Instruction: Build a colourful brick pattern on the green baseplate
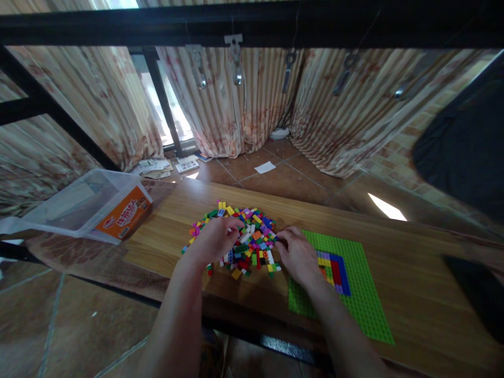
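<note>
A heap of small colourful toy building bricks (255,236) lies loose on the wooden board. Over its left part is my left hand (220,239), its fingers curled in together; whatever they hold, if anything, I cannot make out. At the heap's right edge, my right hand (297,254) reaches in with bent fingers, a gap showing between thumb and forefinger, and no brick visible in it. My right wrist and forearm cross a green studded baseplate (366,283). On that plate sits a flat build of bricks (340,273) with a blue outer border, partly hidden by my right hand.
A clear plastic bin (82,210) with an orange label stands at the left. The wooden board (417,273) continues rightward to a dark flat object (472,294). Above, a black bar (260,23) crosses the view with metal clips hanging below. Striped curtains (244,105) hang behind.
</note>
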A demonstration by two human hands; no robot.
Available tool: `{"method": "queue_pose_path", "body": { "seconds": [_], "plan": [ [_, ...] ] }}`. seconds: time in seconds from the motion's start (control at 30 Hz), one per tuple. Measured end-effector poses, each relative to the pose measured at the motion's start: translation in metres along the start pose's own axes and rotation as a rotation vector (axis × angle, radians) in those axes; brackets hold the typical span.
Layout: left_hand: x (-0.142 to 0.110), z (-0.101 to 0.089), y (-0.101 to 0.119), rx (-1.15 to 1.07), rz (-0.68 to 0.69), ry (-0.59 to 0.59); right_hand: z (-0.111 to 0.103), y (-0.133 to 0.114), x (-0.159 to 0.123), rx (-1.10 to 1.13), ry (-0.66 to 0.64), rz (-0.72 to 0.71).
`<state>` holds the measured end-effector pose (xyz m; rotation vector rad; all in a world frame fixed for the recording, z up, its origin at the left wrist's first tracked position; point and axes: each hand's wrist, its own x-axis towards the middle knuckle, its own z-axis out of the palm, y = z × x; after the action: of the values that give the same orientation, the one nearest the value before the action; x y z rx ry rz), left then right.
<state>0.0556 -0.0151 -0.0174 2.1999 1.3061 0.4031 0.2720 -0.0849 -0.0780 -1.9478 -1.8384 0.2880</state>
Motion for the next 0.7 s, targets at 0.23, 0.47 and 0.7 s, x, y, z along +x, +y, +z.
{"method": "queue_pose_path", "body": {
  "seconds": [0.23, 0.47, 0.7],
  "plan": [
    [0.0, 0.0, 0.006, -0.061, 0.031, -0.008, -0.003, 0.0, -0.001, -0.009, -0.046, -0.006],
    [0.0, -0.001, 0.008, -0.032, 0.043, -0.006, -0.002, -0.008, -0.001, -0.033, -0.067, 0.006],
    [0.0, 0.0, 0.01, -0.01, 0.046, -0.007, -0.001, -0.011, -0.001, -0.034, -0.021, 0.037]
  ]
}}
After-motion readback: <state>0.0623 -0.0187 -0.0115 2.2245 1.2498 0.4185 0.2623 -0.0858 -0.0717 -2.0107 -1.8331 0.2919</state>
